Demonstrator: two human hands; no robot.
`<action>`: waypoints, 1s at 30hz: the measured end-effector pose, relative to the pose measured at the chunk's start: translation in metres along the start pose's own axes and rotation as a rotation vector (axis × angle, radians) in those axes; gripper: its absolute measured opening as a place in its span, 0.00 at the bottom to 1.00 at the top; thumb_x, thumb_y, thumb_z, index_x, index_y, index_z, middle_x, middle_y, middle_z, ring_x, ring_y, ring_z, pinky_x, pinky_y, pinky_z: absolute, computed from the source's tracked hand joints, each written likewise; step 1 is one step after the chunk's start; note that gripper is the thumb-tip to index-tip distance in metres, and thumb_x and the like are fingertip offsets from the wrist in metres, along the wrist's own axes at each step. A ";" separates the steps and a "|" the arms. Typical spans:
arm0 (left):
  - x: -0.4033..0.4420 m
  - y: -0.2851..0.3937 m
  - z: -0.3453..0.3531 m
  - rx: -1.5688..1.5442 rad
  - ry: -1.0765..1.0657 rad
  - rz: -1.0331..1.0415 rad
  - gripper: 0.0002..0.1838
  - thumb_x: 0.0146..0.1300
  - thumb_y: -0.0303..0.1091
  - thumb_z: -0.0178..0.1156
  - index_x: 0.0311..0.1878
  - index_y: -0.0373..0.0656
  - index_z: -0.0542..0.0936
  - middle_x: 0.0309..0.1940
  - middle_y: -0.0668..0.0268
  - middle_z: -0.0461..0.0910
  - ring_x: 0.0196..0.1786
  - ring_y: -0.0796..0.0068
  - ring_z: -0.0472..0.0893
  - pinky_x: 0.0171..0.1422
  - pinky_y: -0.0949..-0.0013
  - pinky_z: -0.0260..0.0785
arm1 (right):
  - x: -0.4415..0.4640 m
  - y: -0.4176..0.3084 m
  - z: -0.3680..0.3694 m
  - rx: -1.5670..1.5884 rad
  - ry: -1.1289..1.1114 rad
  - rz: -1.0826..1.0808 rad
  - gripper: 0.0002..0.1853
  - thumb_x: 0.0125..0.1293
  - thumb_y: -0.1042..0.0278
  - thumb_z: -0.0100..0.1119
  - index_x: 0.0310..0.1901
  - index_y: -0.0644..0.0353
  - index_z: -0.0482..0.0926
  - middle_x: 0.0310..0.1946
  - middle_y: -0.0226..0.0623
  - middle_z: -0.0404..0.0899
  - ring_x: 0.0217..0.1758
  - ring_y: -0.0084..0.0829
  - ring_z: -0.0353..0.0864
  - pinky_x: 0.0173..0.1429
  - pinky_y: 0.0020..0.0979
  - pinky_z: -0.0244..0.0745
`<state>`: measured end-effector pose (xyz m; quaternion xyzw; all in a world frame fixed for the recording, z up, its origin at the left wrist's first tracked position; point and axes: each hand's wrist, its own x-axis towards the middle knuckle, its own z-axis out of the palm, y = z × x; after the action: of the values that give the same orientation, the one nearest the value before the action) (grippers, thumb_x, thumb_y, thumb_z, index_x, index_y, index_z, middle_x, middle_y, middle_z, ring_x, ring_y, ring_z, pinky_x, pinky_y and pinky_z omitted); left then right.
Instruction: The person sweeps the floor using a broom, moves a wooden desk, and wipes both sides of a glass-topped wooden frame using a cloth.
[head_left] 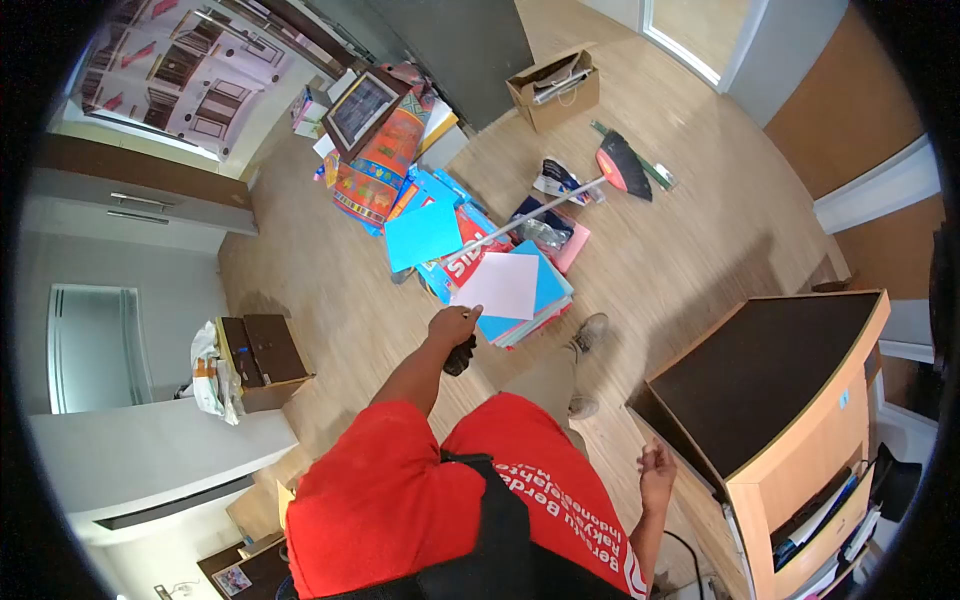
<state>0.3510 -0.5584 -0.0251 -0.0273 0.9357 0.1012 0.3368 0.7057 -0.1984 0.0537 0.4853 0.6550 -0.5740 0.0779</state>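
My left hand is closed, with a small black object showing just below it; what that object is I cannot make out. Its fingertips reach the corner of a pale pink sheet, and whether they pinch it is unclear. The sheet lies on a stack of blue-topped papers or folders on the floor. My right hand hangs beside a wooden desk, fingers loosely bent and apart, holding nothing visible. A bright blue sheet lies left of the pink one.
A broom lies with its pole across the pile. Behind are a framed picture, an orange patterned bag and an open cardboard box. Another box stands left with white plastic bags. A cable runs near the desk.
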 end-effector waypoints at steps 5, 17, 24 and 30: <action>0.026 -0.051 -0.013 0.114 0.159 0.035 0.25 0.62 0.47 0.53 0.58 0.41 0.75 0.47 0.50 0.80 0.52 0.51 0.78 0.57 0.54 0.70 | -0.028 0.102 0.036 -0.440 -0.060 -0.015 0.22 0.63 0.58 0.60 0.52 0.66 0.77 0.31 0.45 0.82 0.34 0.30 0.81 0.41 0.31 0.74; 0.211 -0.063 0.008 0.301 0.268 0.018 0.28 0.58 0.31 0.57 0.64 0.44 0.66 0.68 0.43 0.56 0.61 0.43 0.70 0.61 0.55 0.70 | -0.081 0.178 0.064 -0.337 -0.104 0.447 0.19 0.63 0.60 0.56 0.46 0.70 0.78 0.34 0.48 0.83 0.29 0.34 0.84 0.35 0.35 0.80; 0.273 -0.085 0.059 0.150 0.155 0.065 0.21 0.57 0.37 0.58 0.54 0.40 0.71 0.43 0.53 0.81 0.48 0.56 0.82 0.49 0.57 0.75 | -0.070 0.100 0.111 -0.018 0.024 0.517 0.19 0.67 0.61 0.55 0.53 0.67 0.75 0.34 0.42 0.83 0.29 0.27 0.82 0.31 0.28 0.78; 0.258 -0.032 0.017 0.550 -0.184 0.171 0.23 0.50 0.41 0.61 0.46 0.35 0.78 0.45 0.50 0.81 0.49 0.52 0.81 0.54 0.57 0.73 | -0.085 0.121 0.118 -0.020 0.113 0.394 0.22 0.66 0.59 0.58 0.53 0.70 0.74 0.36 0.45 0.83 0.34 0.30 0.84 0.36 0.29 0.79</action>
<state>0.1663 -0.5818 -0.2077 0.1532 0.8925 -0.1257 0.4051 0.7834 -0.3583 -0.0109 0.6348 0.5563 -0.5129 0.1566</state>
